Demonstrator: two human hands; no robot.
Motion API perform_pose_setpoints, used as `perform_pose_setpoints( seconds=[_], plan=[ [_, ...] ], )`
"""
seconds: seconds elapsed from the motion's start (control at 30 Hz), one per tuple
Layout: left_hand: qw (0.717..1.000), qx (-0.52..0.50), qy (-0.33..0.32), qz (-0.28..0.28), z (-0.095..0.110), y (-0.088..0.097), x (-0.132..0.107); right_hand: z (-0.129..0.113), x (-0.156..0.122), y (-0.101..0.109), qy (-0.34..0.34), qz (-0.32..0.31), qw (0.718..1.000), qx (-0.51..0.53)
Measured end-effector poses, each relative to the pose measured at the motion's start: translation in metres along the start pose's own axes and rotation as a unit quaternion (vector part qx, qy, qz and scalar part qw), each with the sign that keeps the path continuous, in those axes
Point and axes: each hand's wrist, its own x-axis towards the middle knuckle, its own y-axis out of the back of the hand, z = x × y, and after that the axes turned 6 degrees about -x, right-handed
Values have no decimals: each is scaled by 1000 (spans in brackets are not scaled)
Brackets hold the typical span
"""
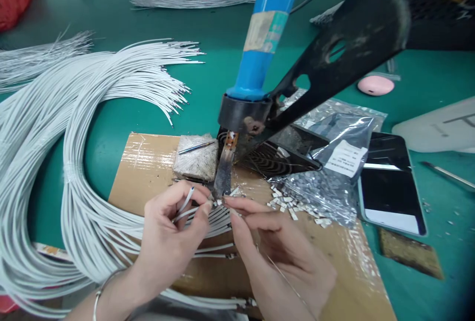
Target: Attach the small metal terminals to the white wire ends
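Note:
My left hand (170, 237) is closed on a white cable (185, 200), its fingertips pinched just left of a soldering iron tip (223, 177). My right hand (282, 252) pinches a thin solder wire (285, 279), which trails across the palm. Both sets of fingertips nearly meet under the tip; the tiny part between them is too small to make out. The blue soldering iron (256, 59) points downward, clamped in a black metal stand (334, 49). More white cable ends (218, 219) lie beneath my hands on cardboard (133, 177).
A large bundle of white cables (85, 162) curves along the left. Small white pieces (291, 209) lie beside a clear plastic bag (341, 162), right of the iron. A wire-wrapped block (195, 162) carries a thin metal rod. A phone (393, 197) and white bottle (438, 123) stand farther right.

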Motion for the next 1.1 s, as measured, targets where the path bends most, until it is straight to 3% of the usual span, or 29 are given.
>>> perform_pose_setpoints(
  seconds=[0.37,0.6,0.83,1.1],
  plan=[
    [1000,0,-14,4,0,0,1,2,-1,-2,30,5,999,-12],
    [999,11,16,-37,-6,6,-2,2,-1,-2,6,-7,1000,-7],
    [1000,-6,5,-5,-1,0,1,1,-1,0,12,-3,1000,-15],
    [1000,-1,11,-18,-3,1,-1,0,-2,-3,6,15,1000,-8]
  ],
)
